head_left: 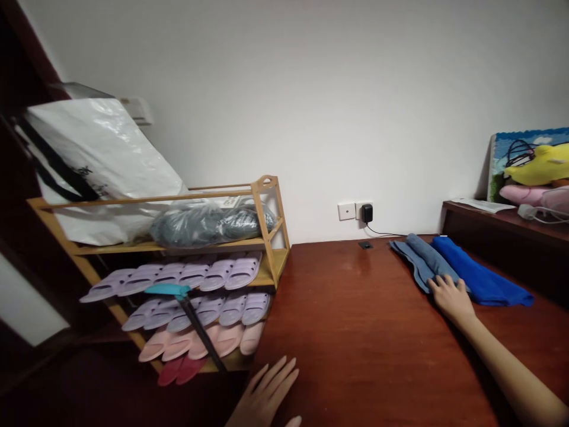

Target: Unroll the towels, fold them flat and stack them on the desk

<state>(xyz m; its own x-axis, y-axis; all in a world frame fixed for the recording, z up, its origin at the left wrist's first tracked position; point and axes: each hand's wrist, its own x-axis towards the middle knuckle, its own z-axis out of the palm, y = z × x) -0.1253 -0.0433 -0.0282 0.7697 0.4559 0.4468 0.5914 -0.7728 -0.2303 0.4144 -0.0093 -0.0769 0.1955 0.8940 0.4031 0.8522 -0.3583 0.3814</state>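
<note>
My right hand reaches across the table and rests on the near end of a folded grey-blue cloth. Its fingers are spread over the fabric, not wrapped round it. Beside that cloth, on its right, lies a folded bright blue cloth. My left hand is low in the view at the left edge of the reddish-brown wooden table. Its fingers are stretched out and it holds nothing; I cannot tell whether it touches the tabletop.
Left of the table stands a wooden rack with several slippers, a white bag and a plastic-wrapped dark bundle. A blue-headed pole leans before it. A black plug trails a cord. A raised shelf holds toys.
</note>
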